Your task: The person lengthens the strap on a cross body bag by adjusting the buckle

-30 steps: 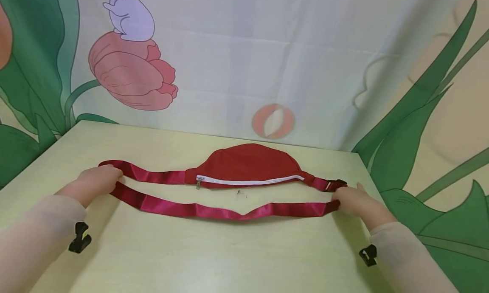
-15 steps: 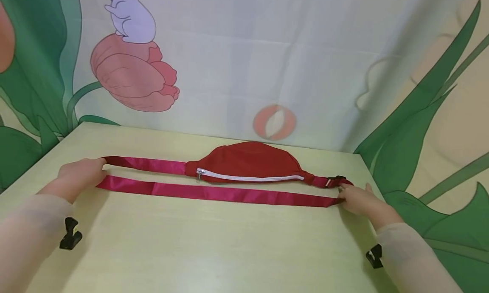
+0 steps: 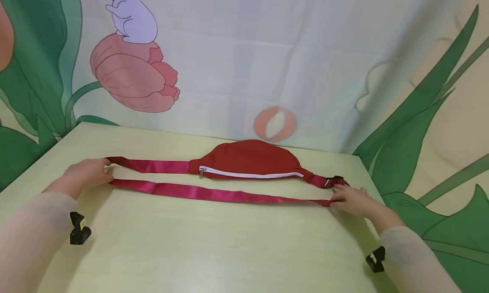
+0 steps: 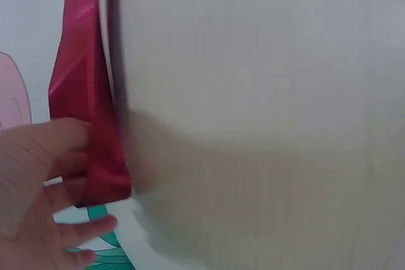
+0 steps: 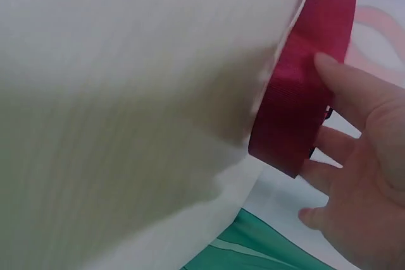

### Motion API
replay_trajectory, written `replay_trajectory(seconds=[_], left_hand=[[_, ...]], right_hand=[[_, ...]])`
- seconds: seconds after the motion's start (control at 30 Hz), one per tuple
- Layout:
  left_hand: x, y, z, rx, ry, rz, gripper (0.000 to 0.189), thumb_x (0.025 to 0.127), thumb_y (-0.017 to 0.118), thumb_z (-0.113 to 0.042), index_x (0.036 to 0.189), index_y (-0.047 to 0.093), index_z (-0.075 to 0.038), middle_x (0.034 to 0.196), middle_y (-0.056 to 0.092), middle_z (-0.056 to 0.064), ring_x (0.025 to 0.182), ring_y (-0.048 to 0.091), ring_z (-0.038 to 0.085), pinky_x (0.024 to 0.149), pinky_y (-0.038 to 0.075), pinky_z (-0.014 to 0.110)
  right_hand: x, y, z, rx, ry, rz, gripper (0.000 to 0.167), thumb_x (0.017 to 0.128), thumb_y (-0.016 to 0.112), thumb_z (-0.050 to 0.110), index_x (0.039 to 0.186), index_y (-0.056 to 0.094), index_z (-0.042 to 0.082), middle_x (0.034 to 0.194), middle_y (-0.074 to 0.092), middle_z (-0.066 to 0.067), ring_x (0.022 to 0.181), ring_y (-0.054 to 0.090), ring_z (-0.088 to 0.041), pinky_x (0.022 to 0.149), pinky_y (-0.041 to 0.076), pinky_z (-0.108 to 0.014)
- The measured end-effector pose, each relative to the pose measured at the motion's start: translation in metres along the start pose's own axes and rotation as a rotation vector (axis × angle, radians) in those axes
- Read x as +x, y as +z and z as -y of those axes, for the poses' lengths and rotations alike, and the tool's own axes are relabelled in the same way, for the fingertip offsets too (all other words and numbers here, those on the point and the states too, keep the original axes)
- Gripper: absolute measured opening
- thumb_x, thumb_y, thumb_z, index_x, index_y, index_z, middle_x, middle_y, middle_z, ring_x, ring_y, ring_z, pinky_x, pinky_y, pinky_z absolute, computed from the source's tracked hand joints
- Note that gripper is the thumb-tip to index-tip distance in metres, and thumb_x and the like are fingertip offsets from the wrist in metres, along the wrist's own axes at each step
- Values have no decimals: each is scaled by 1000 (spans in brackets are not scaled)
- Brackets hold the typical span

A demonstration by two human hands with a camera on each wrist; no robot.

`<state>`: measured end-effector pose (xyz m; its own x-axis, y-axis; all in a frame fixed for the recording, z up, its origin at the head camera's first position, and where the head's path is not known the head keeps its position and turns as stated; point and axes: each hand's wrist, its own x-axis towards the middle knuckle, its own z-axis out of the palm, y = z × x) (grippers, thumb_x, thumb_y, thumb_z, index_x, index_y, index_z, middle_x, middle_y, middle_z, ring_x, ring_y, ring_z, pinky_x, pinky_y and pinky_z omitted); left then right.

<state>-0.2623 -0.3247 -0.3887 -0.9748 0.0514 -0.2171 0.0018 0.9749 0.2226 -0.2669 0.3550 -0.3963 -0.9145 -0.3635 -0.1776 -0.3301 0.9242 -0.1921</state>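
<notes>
A red waist bag (image 3: 252, 159) with a white zipper lies near the back of the table. Its shiny crimson strap (image 3: 214, 194) runs in a long loop in front of it. At the loop's left end my left hand (image 3: 85, 174) holds the strap; in the left wrist view the thumb lies over the strap (image 4: 88, 86) and some fingers sit behind it. My right hand (image 3: 355, 201) pinches the right end beside a black buckle (image 3: 332, 182). In the right wrist view its thumb presses the strap (image 5: 297, 93), fingers partly hidden behind.
The pale wooden table (image 3: 214, 250) spreads toward me. Behind it hangs a curtain (image 3: 214, 72) printed with a tulip, a white animal and green leaves, close to the bag. Black clips (image 3: 79, 228) sit at both sleeves.
My left hand moved left, then slightly back right, and the front strap first straightened, then slackened a little. The front strap now lies nearer the bag. My right hand shifted slightly and its fingers loosened.
</notes>
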Motion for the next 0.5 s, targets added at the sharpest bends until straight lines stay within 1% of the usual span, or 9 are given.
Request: replay_trajectory(seconds=[0.03, 0.1, 0.17, 0.23, 0.27, 0.33, 0.37, 0.43, 0.5], left_hand=[[0, 1, 1, 2, 19, -23, 42, 85, 60, -23, 110, 53, 10, 104, 56, 30, 94, 50, 45, 79, 37, 63], [1, 4, 2, -3, 43, -63, 36, 86, 59, -22, 105, 57, 8, 94, 60, 23, 90, 52, 42, 84, 30, 67], [2, 5, 4, -7, 52, -94, 29, 86, 60, -21, 98, 59, 6, 82, 61, 15, 84, 53, 38, 88, 20, 69], [2, 5, 6, -17, 42, -105, 23, 86, 61, -19, 91, 60, 3, 72, 58, 7, 78, 52, 33, 90, 14, 70], [2, 5, 8, -16, 38, -107, 22, 86, 62, -19, 90, 60, 3, 70, 57, 5, 76, 51, 32, 90, 12, 71], [1, 5, 9, -8, 39, -117, 21, 87, 61, -18, 91, 61, 3, 70, 57, 4, 77, 52, 33, 90, 11, 72], [1, 5, 9, -11, 43, -126, 21, 87, 60, -18, 92, 61, 3, 72, 59, 6, 79, 53, 35, 90, 11, 73], [3, 6, 8, -25, 55, -154, 23, 89, 58, -18, 97, 61, 3, 79, 62, 11, 85, 54, 39, 91, 9, 74], [5, 8, 3, -31, 68, -194, 26, 90, 57, -18, 102, 60, 4, 88, 63, 18, 91, 53, 43, 93, 8, 74]], right_hand=[[0, -1, -1, -2, -13, -9, 25, 88, 64, 23, 105, 69, 5, 132, 43, -32, 122, 36, -50, 89, 15, -74], [1, -3, -1, -7, -29, -28, 25, 89, 61, 16, 108, 68, 2, 128, 48, -30, 119, 41, -49, 89, 18, -71], [0, -5, -2, -22, -39, -43, 28, 88, 59, 13, 111, 65, -2, 124, 51, -29, 116, 45, -48, 88, 23, -68], [0, -6, -4, -29, -39, -47, 21, 86, 58, 11, 102, 68, 3, 122, 54, -27, 112, 49, -46, 87, 25, -67], [-1, -5, -5, -29, -38, -46, 16, 85, 58, 11, 96, 69, 6, 121, 55, -26, 107, 53, -43, 86, 26, -66], [-1, -4, -7, -20, -35, -36, 9, 83, 58, 9, 86, 66, 11, 108, 61, -20, 93, 58, -34, 84, 26, -65], [-2, -3, -8, -10, -35, -37, 8, 83, 57, 7, 83, 63, 12, 105, 62, -17, 89, 58, -31, 83, 27, -64], [-3, -3, -9, 21, -28, -39, 11, 83, 56, 5, 83, 63, 13, 100, 62, -12, 83, 55, -25, 82, 31, -59], [-3, -4, -7, 79, -19, -61, 13, 85, 53, 3, 88, 63, 10, 94, 61, -9, 81, 53, -24, 81, 37, -51]])
